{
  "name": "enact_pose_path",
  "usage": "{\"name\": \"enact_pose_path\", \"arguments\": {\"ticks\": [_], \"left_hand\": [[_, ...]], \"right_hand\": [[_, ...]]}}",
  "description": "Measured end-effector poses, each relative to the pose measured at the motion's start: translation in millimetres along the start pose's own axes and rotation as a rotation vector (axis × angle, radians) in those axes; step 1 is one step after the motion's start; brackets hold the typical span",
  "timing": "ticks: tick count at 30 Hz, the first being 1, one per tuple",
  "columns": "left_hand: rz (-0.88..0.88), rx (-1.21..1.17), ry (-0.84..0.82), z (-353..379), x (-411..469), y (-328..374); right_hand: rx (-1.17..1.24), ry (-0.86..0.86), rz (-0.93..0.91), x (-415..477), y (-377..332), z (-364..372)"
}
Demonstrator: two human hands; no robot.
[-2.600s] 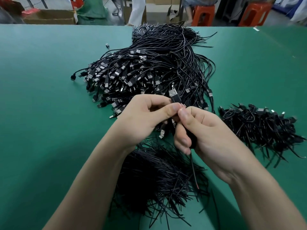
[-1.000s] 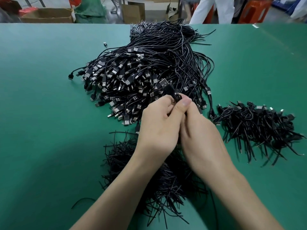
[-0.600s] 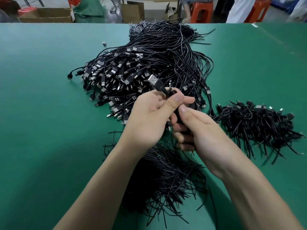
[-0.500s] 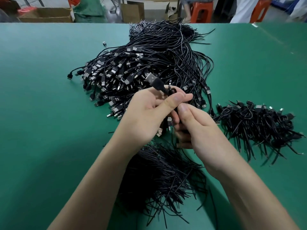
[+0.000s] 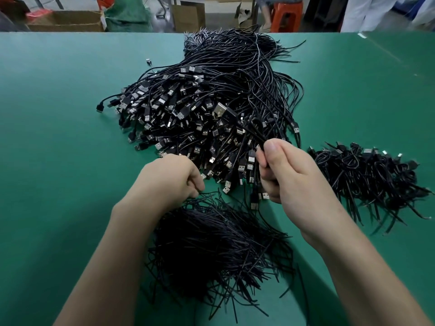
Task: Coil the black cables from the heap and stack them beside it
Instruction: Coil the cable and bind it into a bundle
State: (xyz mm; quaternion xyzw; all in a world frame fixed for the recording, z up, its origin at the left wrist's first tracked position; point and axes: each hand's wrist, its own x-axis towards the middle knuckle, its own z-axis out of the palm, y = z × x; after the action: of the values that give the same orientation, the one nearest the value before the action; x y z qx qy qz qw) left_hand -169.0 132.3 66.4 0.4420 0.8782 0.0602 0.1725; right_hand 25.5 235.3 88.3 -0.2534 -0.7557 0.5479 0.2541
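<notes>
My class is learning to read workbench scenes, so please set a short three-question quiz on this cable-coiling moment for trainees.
1. True or false: the right hand grips a folded cable.
2. Relative to the heap, where do the coiled cables lie? A) to its left B) to its right C) beyond it, at the far edge.
3. Fill in: the left hand is at the pile of short black strands, which lies ______ the person than the heap does.
Key: 1 true; 2 B; 3 nearer to.
</notes>
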Motion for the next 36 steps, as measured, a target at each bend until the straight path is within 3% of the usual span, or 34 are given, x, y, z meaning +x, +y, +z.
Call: {"name": "enact_pose_path", "arguments": {"ticks": [11, 17, 22, 30, 36], "left_hand": [[0.051, -0.036, 0.138, -9.1, -6.3, -1.8], [0.088, -0.321, 0.303, -20.1, -11.9, -8.7], [0.233, -0.961, 0.100, -16.6, -24.7, 28.9], [0.358, -1.302, -0.055, -9.8, -25.7, 49.3], [0.398, -1.636, -0.225, -5.6, -21.8, 45.0]], "right_hand": [[-0.014, -0.021, 0.018, 1.3, 2.2, -2.0], [-0.058, -0.010, -0.001, 1.8, 4.7, -2.0], [-0.052, -0.027, -0.063, 0.5, 2.5, 5.5], [-0.196, 0.110, -0.096, 0.7, 1.2, -1.0], [-0.041, 0.090, -0.069, 2.2, -1.6, -0.6]]}}
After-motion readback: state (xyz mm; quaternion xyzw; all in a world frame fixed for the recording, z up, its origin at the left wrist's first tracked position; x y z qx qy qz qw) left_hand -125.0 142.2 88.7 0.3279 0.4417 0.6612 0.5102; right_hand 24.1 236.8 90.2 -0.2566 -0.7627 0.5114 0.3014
